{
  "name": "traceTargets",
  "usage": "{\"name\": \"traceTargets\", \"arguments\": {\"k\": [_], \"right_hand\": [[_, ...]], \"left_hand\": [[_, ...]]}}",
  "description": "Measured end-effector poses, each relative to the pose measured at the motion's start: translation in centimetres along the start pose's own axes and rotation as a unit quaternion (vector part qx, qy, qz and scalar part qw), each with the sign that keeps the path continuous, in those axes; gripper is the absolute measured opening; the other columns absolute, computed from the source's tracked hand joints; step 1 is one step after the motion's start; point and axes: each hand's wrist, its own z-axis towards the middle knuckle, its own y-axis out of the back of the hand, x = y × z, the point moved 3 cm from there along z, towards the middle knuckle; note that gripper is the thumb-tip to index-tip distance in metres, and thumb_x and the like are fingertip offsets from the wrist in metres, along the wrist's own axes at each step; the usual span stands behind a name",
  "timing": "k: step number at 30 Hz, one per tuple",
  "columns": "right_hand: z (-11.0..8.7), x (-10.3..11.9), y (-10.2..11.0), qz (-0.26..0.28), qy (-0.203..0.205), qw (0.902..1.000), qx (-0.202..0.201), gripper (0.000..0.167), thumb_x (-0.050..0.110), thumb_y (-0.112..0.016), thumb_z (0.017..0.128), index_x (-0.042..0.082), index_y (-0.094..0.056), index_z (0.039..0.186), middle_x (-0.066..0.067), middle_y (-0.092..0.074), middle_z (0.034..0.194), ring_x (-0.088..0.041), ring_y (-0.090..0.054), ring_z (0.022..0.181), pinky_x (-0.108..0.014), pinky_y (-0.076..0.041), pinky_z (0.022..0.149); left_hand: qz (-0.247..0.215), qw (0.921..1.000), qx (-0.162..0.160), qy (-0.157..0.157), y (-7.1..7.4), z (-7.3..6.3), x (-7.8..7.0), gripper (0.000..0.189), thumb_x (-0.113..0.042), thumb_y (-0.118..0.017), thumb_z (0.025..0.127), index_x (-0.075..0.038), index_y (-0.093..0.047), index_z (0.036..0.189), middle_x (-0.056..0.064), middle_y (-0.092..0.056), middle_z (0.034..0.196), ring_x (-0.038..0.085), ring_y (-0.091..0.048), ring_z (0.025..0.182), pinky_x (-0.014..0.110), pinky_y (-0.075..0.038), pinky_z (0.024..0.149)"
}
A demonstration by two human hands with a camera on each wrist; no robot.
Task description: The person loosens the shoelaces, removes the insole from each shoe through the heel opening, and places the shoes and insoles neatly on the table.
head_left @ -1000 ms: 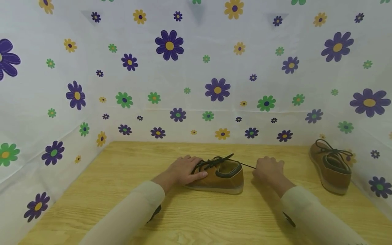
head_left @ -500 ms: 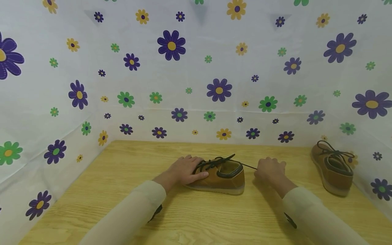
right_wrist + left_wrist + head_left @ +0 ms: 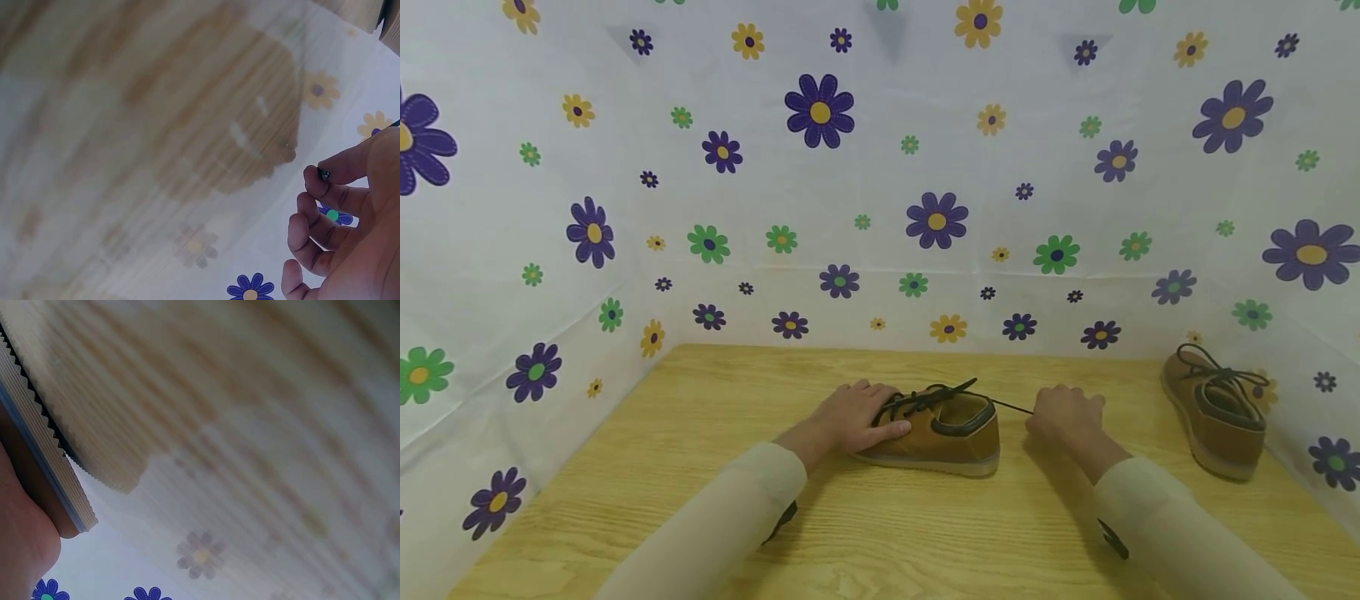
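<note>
A brown lace-up shoe (image 3: 962, 446) stands on the table, its toe to the left and its dark laces (image 3: 925, 400) crossing the top. My left hand (image 3: 848, 417) holds its toe end, thumb along the near side and fingers over the upper. In the left wrist view, the ridged sole (image 3: 47, 437) shows beside part of that hand. To the right of the heel, my right hand (image 3: 1066, 417) pinches one shoelace (image 3: 1011, 406), drawn straight from the shoe. The right wrist view shows the lace's end (image 3: 323, 174) between thumb and index finger, other fingers curled.
A second brown shoe (image 3: 1217, 417) with a tied bow stands at the right, near the side wall. Flower-printed white cloth (image 3: 880, 167) encloses the back and sides of the wood-grain table (image 3: 880, 542).
My right hand has shifted slightly to the right with the lace, whose straight stretch is a little longer. My left hand stays on the shoe.
</note>
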Motion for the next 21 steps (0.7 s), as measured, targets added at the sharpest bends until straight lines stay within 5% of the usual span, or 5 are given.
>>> {"name": "traceTargets", "arguments": {"k": [16,21], "right_hand": [[-0.3,-0.4,0.2,0.003,-0.001,0.9998,0.017,0.023,0.029,-0.061,0.091,0.006,-0.065,0.086,-0.01,-0.06,0.084,-0.029,-0.055,0.08,-0.065,-0.04,0.088],[-0.4,-2.3,0.1,-0.01,-0.009,0.9998,0.014,0.02,0.024,-0.059,0.088,0.005,-0.064,0.086,-0.013,-0.061,0.085,-0.033,-0.057,0.082,-0.067,-0.04,0.085]], "left_hand": [[-0.001,1.0,-0.003,-0.004,-0.4,0.2,0.3,0.076,-0.068,-0.038,0.098,-0.016,-0.04,0.153,0.006,-0.048,0.152,0.031,-0.045,0.139,0.055,-0.033,0.114],[-0.006,0.9999,-0.006,-0.014,-0.4,0.2,0.3,0.076,-0.068,-0.039,0.098,-0.014,-0.041,0.152,0.007,-0.049,0.151,0.031,-0.046,0.136,0.055,-0.036,0.112]]}}
